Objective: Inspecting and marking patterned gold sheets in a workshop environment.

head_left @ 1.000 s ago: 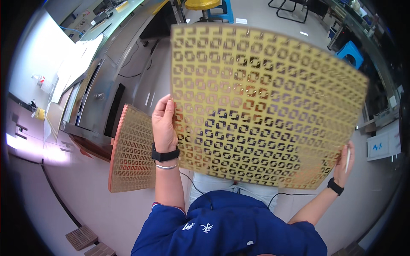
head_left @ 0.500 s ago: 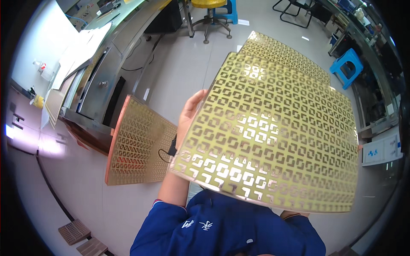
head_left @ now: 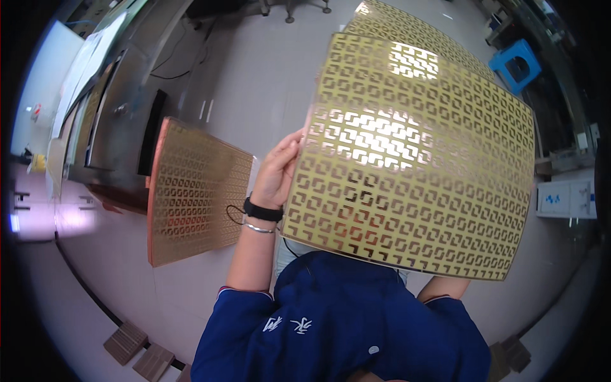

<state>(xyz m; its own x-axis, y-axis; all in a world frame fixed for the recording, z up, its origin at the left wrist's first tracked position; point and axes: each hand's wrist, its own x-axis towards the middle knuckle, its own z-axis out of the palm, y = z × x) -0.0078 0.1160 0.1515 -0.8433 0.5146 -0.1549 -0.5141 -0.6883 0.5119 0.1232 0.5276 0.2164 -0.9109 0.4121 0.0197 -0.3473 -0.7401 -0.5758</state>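
A large, thin yellow-green circuit board panel (head_left: 439, 191), covered in rows of metallic L-shaped marks, is tilted up in front of me. My left hand (head_left: 280, 165) is closed on its left edge, the thumb side showing and other fingers behind it. My right forearm (head_left: 445, 288) passes behind the panel's lower right, and the panel hides that hand. Beyond the top edge a second panel (head_left: 420, 32) of the same pattern shows in part; what supports it is hidden. Left of my wrist stands a thick stack of similar panels (head_left: 200, 191) with coppery edges.
A workbench with a metal drawer front (head_left: 124, 102) runs along the left, white sheets (head_left: 83, 70) on top. A blue plastic stool (head_left: 515, 65) and a white cabinet (head_left: 566, 199) are at the right. Brown grid-like blocks (head_left: 126, 342) lie on the floor at lower left.
The panel appears higher in view and more of my left wrist shows. The view has tilted down, so bench, stool and cabinet sit higher. The left hand keeps hold of the edge.
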